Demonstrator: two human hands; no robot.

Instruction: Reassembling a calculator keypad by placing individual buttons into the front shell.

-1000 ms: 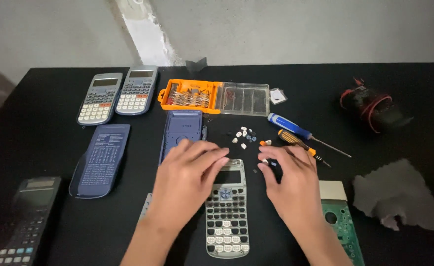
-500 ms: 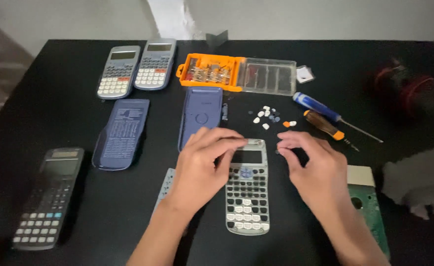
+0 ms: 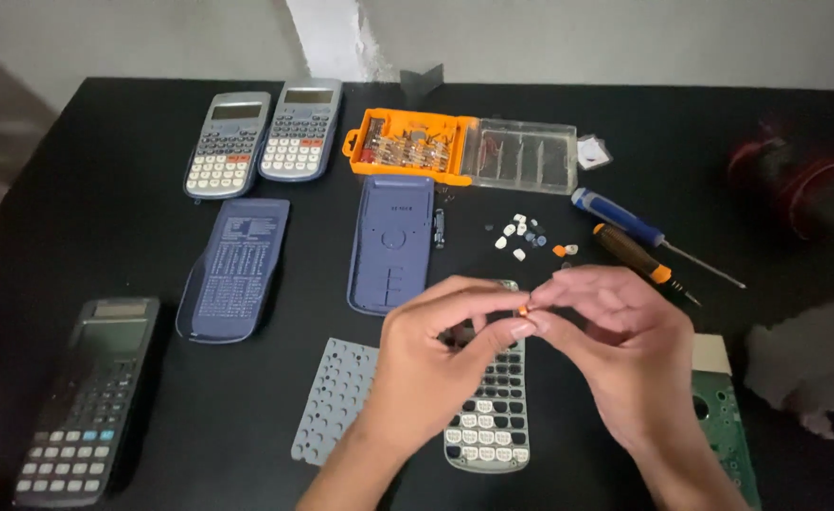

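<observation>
A black table (image 3: 105,189) carries a spread of calculator parts. Near the person's edge lies a grey calculator front (image 3: 490,416), its long axis running from the person toward the far wall, key rows nearest the person. A grey rubber key mat (image 3: 334,397) lies just beside it, and a blue back cover (image 3: 390,242) sits beyond. Above the calculator front, the left hand (image 3: 436,364) and right hand (image 3: 621,355) meet, fingertips of both pinched together on a tiny orange key (image 3: 524,309); which way it points is too small to tell. Loose keys (image 3: 521,237) and two screwdrivers (image 3: 644,246) lie farther back.
</observation>
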